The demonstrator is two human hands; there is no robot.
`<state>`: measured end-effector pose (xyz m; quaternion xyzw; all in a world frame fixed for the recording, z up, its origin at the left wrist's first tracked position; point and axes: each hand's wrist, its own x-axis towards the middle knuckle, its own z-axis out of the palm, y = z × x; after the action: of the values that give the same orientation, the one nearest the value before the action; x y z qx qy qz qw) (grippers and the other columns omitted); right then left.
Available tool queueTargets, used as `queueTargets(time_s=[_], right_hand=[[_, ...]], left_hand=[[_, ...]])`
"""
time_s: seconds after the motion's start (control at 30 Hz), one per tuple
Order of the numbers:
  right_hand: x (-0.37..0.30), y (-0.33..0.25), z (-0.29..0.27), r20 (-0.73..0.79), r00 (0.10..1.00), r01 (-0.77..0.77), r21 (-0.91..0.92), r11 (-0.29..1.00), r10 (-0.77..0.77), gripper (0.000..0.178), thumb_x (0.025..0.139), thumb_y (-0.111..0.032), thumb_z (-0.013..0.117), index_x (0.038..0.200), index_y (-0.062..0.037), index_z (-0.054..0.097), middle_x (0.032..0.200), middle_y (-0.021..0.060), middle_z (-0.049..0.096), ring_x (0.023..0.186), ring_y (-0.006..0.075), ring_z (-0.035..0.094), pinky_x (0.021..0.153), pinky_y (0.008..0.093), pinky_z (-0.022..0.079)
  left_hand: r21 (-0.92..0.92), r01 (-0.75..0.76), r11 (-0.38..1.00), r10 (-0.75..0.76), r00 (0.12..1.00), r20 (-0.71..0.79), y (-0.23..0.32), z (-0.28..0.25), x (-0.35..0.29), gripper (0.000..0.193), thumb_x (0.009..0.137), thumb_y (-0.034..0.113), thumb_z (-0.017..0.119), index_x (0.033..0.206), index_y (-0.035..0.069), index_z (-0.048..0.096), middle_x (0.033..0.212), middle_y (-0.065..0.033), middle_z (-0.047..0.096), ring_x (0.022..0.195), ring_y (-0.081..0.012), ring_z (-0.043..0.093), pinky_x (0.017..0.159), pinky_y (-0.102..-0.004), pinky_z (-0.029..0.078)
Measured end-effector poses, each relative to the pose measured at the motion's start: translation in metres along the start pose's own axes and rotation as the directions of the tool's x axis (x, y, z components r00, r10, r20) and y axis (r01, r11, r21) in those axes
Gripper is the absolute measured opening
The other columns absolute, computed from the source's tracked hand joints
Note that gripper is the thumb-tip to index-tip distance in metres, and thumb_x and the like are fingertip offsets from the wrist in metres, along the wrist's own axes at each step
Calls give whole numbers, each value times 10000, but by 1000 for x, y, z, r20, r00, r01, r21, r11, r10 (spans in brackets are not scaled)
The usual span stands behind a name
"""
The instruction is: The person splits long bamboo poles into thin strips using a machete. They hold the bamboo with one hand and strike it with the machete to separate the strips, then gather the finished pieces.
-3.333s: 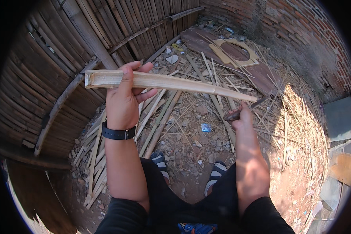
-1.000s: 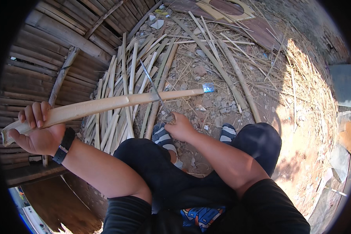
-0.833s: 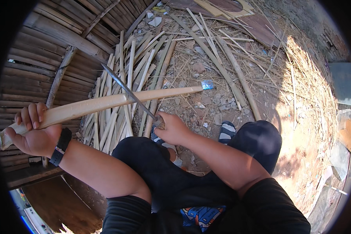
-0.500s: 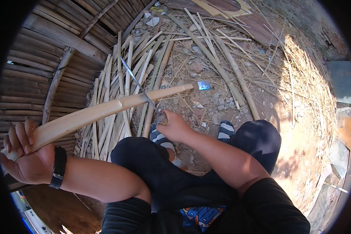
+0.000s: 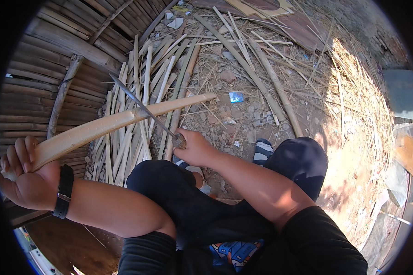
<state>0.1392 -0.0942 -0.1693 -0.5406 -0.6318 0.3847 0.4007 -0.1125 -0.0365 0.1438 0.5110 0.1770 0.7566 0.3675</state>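
My left hand [image 5: 30, 176], with a black watch on its wrist, is closed around the near end of a pale split bamboo strip [image 5: 92, 134]. The strip slants up to the right and tapers toward its far tip. In my right hand [image 5: 195, 147] is the handle of a long-bladed knife [image 5: 132, 95], its blade pointing up and left. The blade lies across the strip about two thirds of the way along, touching or just over it; which of the two I cannot tell.
A heap of split bamboo strips [image 5: 147, 78] lies beside the slatted bamboo wall [image 5: 36, 96]. Longer poles [image 5: 277, 91], straw and a blue wrapper [image 5: 236, 97] are on the ground ahead. My knees and sandalled feet [image 5: 262, 152] are below my hands.
My right hand has shifted left, and the knife blade now crosses the bamboo strip closer to my left hand. The left hand keeps its grip, nearly in place.
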Motion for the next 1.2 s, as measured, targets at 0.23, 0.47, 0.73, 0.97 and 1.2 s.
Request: queueTargets(time_s=[0.23, 0.47, 0.73, 0.97, 1.2], right_hand=[[-7, 8, -9, 261, 844, -523, 215, 825, 468, 452, 811, -111, 651, 1222, 35, 534, 684, 104, 624, 558, 209, 638, 541, 359, 516], [-7, 17, 7, 130, 962, -259, 150, 954, 241, 504, 756, -184, 686, 1189, 42, 560, 783, 208, 659, 728, 325, 660, 688, 405, 515], [-13, -10, 2, 81, 997, -11, 136, 991, 0, 455, 792, -187, 681, 1175, 33, 575, 675, 142, 628, 606, 236, 642, 629, 366, 512], [-2, -6, -20, 324, 790, -607, 288, 741, 521, 463, 758, -186, 684, 1146, 44, 579, 765, 221, 636, 743, 335, 654, 722, 404, 508], [-10, -3, 4, 162, 982, -126, 207, 970, 93, 456, 750, -169, 684, 1131, 58, 578, 787, 212, 647, 757, 351, 648, 720, 413, 518]], left_hand=[[38, -9, 999, 12, 998, -63, 0, -18, -1, 244, 950, 287, 510, 769, 135, 447, 583, 15, 372, 489, -104, 346, 521, -253, 307], [50, 0, 999, 4, 997, -76, 0, -17, -1, 282, 962, 322, 528, 765, 138, 443, 597, 16, 358, 496, -102, 332, 525, -256, 304], [-6, 36, 999, -37, 998, -45, 5, -19, -1, 231, 924, 238, 558, 763, 138, 426, 606, 11, 341, 506, -112, 324, 541, -267, 308], [10, 78, 997, -77, 994, -81, 17, -18, -3, 193, 872, 170, 560, 748, 132, 418, 600, 5, 340, 505, -124, 330, 564, -284, 315], [108, 66, 992, -36, 965, -258, 8, -13, 2, 135, 832, 165, 483, 720, 134, 414, 587, 4, 343, 497, -129, 332, 558, -289, 315]])
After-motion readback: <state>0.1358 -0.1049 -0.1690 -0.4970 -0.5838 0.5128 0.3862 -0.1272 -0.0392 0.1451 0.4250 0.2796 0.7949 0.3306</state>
